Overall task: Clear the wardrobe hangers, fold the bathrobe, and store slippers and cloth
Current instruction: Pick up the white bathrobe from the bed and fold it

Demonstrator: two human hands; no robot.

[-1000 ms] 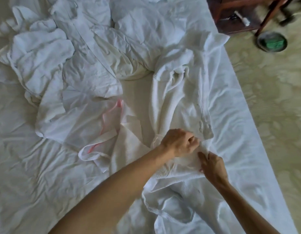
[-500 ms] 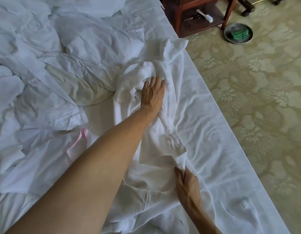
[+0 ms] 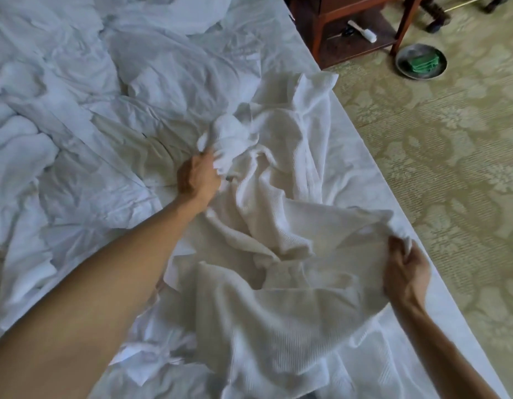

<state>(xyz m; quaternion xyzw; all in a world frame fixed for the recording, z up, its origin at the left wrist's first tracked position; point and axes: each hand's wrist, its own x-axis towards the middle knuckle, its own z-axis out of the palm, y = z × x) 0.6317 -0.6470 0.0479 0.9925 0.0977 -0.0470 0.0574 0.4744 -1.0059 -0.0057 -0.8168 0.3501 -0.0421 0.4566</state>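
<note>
A white waffle-weave bathrobe (image 3: 284, 214) lies crumpled across the right half of the bed (image 3: 393, 214). My left hand (image 3: 197, 178) reaches far forward and grips a bunched part of the bathrobe near its upper end. My right hand (image 3: 405, 269) grips an edge of the bathrobe near the bed's right side and lifts it a little off the sheet. No slippers or hangers are in view.
Rumpled white sheets and other white cloths (image 3: 62, 133) cover the left of the bed. Patterned green carpet (image 3: 451, 168) lies to the right. A dark wooden table (image 3: 356, 21) stands at the top, with a metal dish (image 3: 421, 64) holding something green beside it.
My left hand went from lying flat on the bathrobe to gripping a bunch of it further left. My right hand moved right with the bathrobe's edge, spreading the cloth wider.
</note>
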